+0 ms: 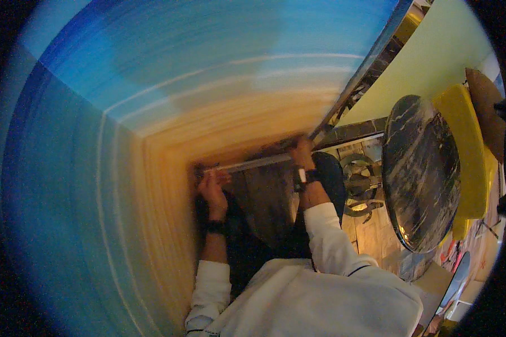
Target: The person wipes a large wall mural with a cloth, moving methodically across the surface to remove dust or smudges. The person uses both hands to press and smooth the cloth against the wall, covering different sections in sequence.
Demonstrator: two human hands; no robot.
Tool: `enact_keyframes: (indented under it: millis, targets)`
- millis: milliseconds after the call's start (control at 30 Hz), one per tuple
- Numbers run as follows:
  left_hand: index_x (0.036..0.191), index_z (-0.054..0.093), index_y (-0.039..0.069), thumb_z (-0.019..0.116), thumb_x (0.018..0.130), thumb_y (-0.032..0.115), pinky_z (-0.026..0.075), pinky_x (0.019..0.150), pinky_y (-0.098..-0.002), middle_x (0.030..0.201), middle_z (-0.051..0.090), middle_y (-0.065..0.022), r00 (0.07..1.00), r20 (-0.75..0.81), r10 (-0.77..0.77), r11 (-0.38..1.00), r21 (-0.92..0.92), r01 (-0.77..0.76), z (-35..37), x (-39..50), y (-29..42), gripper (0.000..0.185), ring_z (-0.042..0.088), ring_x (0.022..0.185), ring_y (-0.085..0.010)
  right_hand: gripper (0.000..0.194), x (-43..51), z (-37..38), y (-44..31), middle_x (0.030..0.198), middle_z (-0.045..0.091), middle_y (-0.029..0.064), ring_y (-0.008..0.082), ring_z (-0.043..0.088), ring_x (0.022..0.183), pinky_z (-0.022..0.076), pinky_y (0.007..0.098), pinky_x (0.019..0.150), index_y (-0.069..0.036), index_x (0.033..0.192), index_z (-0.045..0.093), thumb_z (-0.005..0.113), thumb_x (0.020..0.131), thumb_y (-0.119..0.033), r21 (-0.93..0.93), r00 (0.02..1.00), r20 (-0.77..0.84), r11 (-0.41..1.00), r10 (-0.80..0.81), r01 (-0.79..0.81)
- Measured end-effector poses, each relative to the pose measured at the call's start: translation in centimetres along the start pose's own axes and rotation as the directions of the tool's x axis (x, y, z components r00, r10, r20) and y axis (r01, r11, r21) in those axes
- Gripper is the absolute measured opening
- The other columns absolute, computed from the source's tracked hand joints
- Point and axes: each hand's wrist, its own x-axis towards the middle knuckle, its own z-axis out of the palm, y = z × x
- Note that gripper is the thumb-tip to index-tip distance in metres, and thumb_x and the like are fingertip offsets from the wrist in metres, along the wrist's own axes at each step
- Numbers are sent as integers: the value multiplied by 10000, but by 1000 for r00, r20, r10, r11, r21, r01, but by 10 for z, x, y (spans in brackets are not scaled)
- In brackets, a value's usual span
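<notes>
A corner of painted wall (pixel 164 126), blue shading through pale lines into orange, stands close before me. Along its foot runs a thin pale strip (pixel 259 162) above dark wood-look floor. At the strip's left end is my left hand (pixel 213 189), fingers partly curled and a dark band on the wrist. Low by the dark skirting (pixel 274 147), my right hand (pixel 302 153) reaches to the strip's right end, wearing a wristwatch (pixel 303 176). Blur and shadow hide the fingertips of both hands, so whether either grips the strip cannot be told.
To the right stands a round table with a dark veined marble top (pixel 421 172) and a metal base (pixel 360 181). Behind it is a yellow chair (pixel 468 156). A dark marble trim (pixel 367 71) edges the wall. My knees flank the floor (pixel 270 202).
</notes>
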Motion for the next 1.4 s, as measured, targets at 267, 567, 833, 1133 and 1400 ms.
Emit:
enact_keyframes:
  millis: [267, 567, 833, 1133, 1400]
  targets:
    - [931, 669, 18, 537, 1030, 263, 532, 730, -328, 866, 709, -89, 995, -43, -91, 986, 135, 96, 12, 1, 6, 296, 668, 790, -173, 319, -18, 79, -133, 961, 677, 191, 333, 656, 925, 521, 439, 791, -14, 977, 678, 770, 705, -154, 71, 974, -205, 991, -99, 116]
    - [973, 680, 27, 541, 1029, 262, 520, 774, -316, 936, 704, -71, 994, -105, 5, 981, 191, 15, 4, 0, 5, 279, 646, 821, -169, 302, -26, 59, -192, 889, 681, 165, 311, 657, 853, 516, 416, 737, -25, 896, 690, 823, 648, -135, 50, 976, -28, 975, -216, 217]
    - [982, 682, 34, 532, 1031, 299, 531, 740, -315, 892, 712, -79, 998, -13, -61, 990, 125, 62, 3, 5, -10, 308, 665, 798, -171, 815, -33, -37, -199, 1519, 398, 216, 358, 405, 1371, 308, 413, 1165, 70, 1508, 271, 664, 815, -99, 762, 793, -505, 608, 341, 223]
    - [1001, 675, 30, 541, 1024, 311, 534, 723, -308, 903, 713, -76, 999, 52, 0, 973, 232, -12, 5, 3, 0, 312, 666, 791, -169, 916, -16, 61, -145, 1538, 309, 231, 319, 447, 1262, 367, 449, 1051, -11, 1565, -43, 537, 857, 26, 302, 770, -589, 951, 245, -71]
    - [944, 695, 31, 560, 1014, 320, 528, 668, -312, 856, 722, -88, 998, 13, -67, 977, 205, 63, 8, 3, -3, 326, 669, 736, -162, 912, -12, 6, -133, 1572, 223, 281, 374, 259, 1408, 181, 442, 1171, 75, 1534, 61, 590, 796, -13, 560, 854, -374, 822, 362, -104]
